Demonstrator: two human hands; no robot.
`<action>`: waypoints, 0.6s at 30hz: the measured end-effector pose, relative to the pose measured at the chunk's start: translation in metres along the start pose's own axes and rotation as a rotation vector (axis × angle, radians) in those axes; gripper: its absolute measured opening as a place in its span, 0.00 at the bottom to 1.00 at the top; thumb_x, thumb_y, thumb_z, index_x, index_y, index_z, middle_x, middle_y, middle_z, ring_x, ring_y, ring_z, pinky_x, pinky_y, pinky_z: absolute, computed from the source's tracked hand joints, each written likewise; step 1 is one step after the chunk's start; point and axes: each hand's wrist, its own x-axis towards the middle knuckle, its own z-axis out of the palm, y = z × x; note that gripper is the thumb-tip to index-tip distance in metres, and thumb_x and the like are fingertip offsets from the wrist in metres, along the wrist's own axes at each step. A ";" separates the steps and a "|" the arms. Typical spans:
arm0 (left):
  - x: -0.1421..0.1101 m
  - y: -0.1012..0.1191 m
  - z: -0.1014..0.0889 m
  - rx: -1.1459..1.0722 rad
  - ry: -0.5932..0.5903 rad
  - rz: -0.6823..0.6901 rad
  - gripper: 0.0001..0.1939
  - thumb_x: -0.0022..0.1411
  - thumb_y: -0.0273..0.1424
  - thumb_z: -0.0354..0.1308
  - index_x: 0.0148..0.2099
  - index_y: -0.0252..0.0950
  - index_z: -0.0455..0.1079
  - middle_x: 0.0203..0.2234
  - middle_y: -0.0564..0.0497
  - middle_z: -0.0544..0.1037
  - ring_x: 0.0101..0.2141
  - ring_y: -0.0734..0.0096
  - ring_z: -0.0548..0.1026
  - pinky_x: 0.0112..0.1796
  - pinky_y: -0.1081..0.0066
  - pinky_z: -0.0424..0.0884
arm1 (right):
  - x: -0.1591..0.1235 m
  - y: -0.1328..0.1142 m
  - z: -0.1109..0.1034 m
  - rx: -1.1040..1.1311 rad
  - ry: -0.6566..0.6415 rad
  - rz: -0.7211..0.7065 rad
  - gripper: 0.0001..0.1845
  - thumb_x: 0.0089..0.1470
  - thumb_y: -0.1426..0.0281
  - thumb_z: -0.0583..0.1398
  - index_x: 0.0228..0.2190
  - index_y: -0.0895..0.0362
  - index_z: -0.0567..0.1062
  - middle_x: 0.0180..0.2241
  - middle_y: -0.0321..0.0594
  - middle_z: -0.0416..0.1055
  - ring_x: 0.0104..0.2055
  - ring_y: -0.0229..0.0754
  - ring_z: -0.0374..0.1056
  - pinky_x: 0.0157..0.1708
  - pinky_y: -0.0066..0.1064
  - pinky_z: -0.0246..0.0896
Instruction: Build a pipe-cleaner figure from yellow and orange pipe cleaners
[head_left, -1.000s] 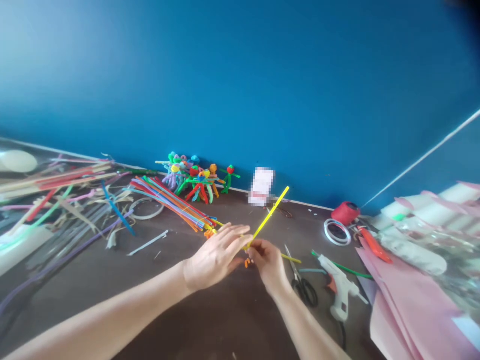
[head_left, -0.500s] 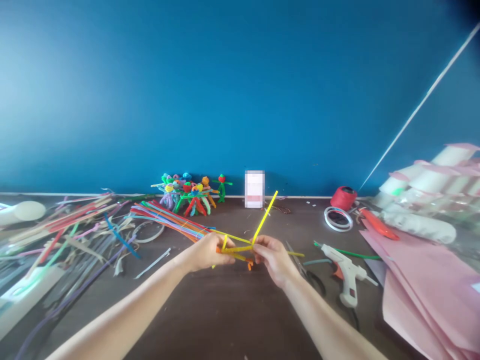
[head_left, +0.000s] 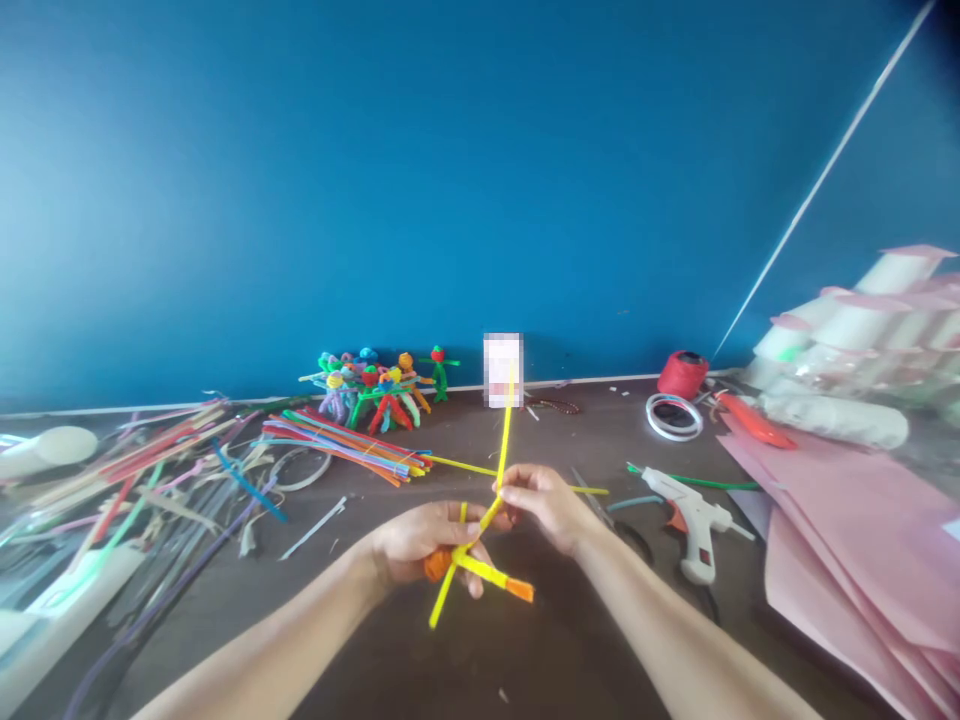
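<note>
My left hand (head_left: 424, 540) is closed around a pipe-cleaner figure (head_left: 480, 570) of yellow and orange fuzzy stems. Its rounded orange part (head_left: 437, 564) peeks out between the palm and fingers. One yellow limb with an orange tip points to the lower right, another points down. Between thumb and fingers, my right hand (head_left: 544, 505) pinches a long yellow pipe cleaner (head_left: 506, 430) that runs from the figure and stands nearly upright above the grip. Behind the hands another yellow stem (head_left: 465, 465) lies across the table. My left fingers partly hide the figure.
Finished pipe-cleaner dolls (head_left: 375, 385) stand by the blue wall, with a bundle of coloured pipe cleaners (head_left: 345, 445) in front. Loose stems and scraps (head_left: 172, 480) spread leftward. To the right are scissors (head_left: 634, 540), a glue gun (head_left: 697, 530), red thread (head_left: 682, 374) and pink sheets (head_left: 817, 540).
The figure has turned and dropped lower in my left hand, so its orange-tipped limb shows. The long yellow stem has swung from slanting right to nearly upright, still pinched by my right hand.
</note>
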 end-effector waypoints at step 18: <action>0.023 -0.016 0.013 0.142 0.575 0.155 0.15 0.44 0.38 0.62 0.29 0.29 0.71 0.17 0.52 0.73 0.18 0.78 0.68 0.25 0.76 0.62 | -0.006 0.005 0.007 -0.889 0.189 -0.557 0.07 0.43 0.80 0.56 0.26 0.57 0.69 0.29 0.38 0.64 0.33 0.39 0.61 0.35 0.30 0.57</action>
